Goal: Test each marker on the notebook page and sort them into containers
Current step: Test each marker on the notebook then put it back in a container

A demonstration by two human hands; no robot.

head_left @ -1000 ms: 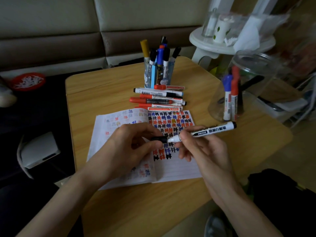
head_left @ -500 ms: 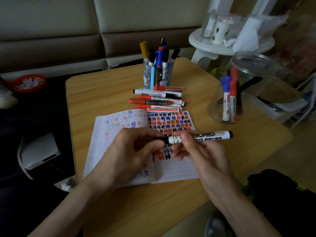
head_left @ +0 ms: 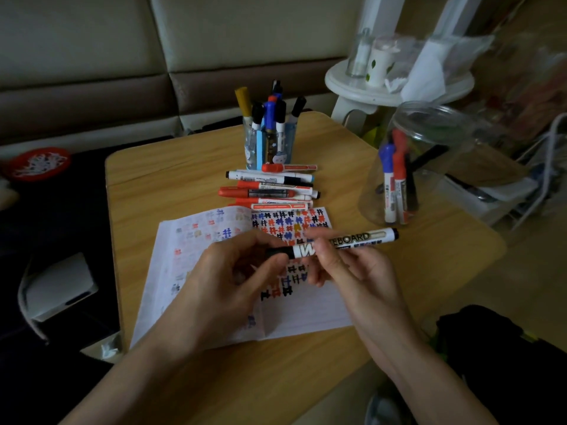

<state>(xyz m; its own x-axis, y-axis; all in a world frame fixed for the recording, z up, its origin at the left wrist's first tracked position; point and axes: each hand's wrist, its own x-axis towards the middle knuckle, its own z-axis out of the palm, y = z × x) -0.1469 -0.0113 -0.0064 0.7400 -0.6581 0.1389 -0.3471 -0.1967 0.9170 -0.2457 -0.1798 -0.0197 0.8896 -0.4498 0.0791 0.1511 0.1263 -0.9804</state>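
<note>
A black whiteboard marker point(head_left: 352, 240) lies level above the open notebook point(head_left: 310, 311). My right hand point(head_left: 349, 271) grips its white barrel. My left hand point(head_left: 233, 280) pinches its black cap, which sits on the marker's left end. The right page carries rows of red, blue, black and yellow marks. Loose markers point(head_left: 270, 188) lie stacked behind the notebook. A blue pen cup point(head_left: 260, 145) holds several markers upright. A clear jar point(head_left: 429, 167) at the right holds a blue, a red and a black marker.
The wooden table point(head_left: 190, 179) has rounded corners, with its edges close on the left and right. A white round side table point(head_left: 395, 84) with cups stands behind the jar. A dark bag point(head_left: 503, 357) sits at lower right, a sofa point(head_left: 122, 56) behind.
The cap, apart from the tip a second ago, is now closed on the marker. My right hand has turned the marker level, label up.
</note>
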